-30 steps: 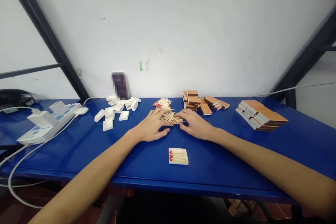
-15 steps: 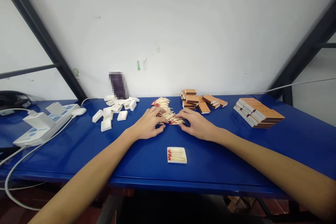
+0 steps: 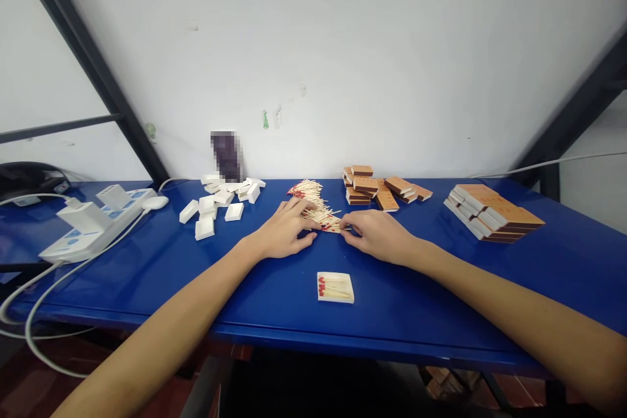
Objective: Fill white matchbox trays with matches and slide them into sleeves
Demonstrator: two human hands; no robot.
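Observation:
Red-tipped matches lie in a loose pile (image 3: 313, 202) at the middle of the blue table. My left hand (image 3: 285, 230) rests on the pile's left side, fingers apart and touching the matches. At the pile's right end, my right hand (image 3: 375, 235) has its thumb and fingertips pinched together on matchstick ends. Nearer the front edge, a white tray (image 3: 349, 289) lies flat, holding several matches with their red heads to the left.
Several white trays (image 3: 234, 211) lie in a heap at the left, beside a power strip (image 3: 112, 225) with cables. Orange matchbox sleeves (image 3: 386, 201) are piled behind my right hand; stacked matchboxes (image 3: 494, 209) stand farther right. A dark blurred object (image 3: 228, 157) leans on the wall.
My right hand's thumb and fingertips have closed together at the pile's right end. My left hand stays on the matches. The whole view has shifted slightly.

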